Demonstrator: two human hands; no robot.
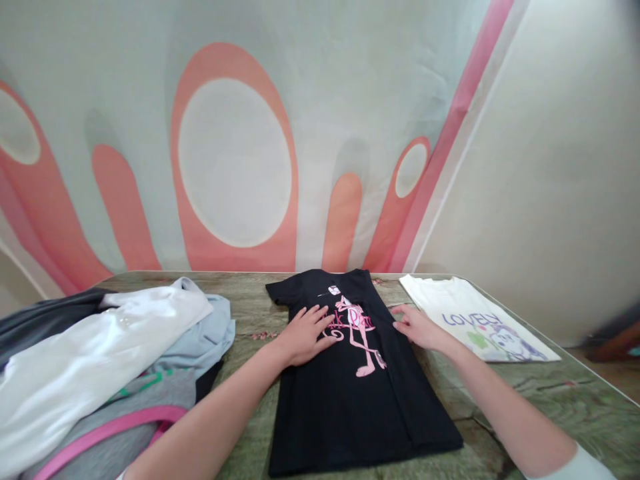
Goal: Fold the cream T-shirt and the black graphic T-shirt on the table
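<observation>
Black T-shirt (345,423) with a pink cartoon print lies mid-table (250,293) — left hand (306,333) spread flat on it, right hand (417,325) at its right edge — whether pinching, I cannot tell.

A pale grey-green backdrop (320,107) with coral shapes (235,257) rises behind the wood-patterned tabletop (247,303). Rightward is a plain wall (545,180).
</observation>
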